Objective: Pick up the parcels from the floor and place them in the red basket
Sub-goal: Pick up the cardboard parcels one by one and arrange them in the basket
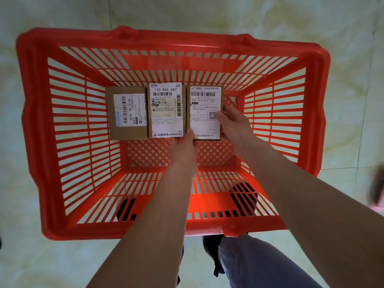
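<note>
Three cardboard parcels lie flat in a row along the far end of the red basket's (pixel 29 113) lattice bottom, labels up. The right parcel (pixel 204 109) is the one being handled: the left hand (pixel 186 146) reaches down to its near left corner, fingers pressed together against the near edge by the seam with the middle parcel (pixel 166 110), while the right hand (pixel 233 121) cups its right side, thumb lying on the label near the QR code and fingers curled around the right edge. Both hands are partly closed around this box, gripping it from two sides; whether it rests fully on the bottom cannot be told. The middle parcel touches it, and the left parcel (pixel 127 113), with its label turned sideways, sits tight against the middle one. The near half of the basket bottom is bare. The basket stands on a pale tiled floor (pixel 207 15), and a blue trouser leg (pixel 259 262) shows below its near rim.
</note>
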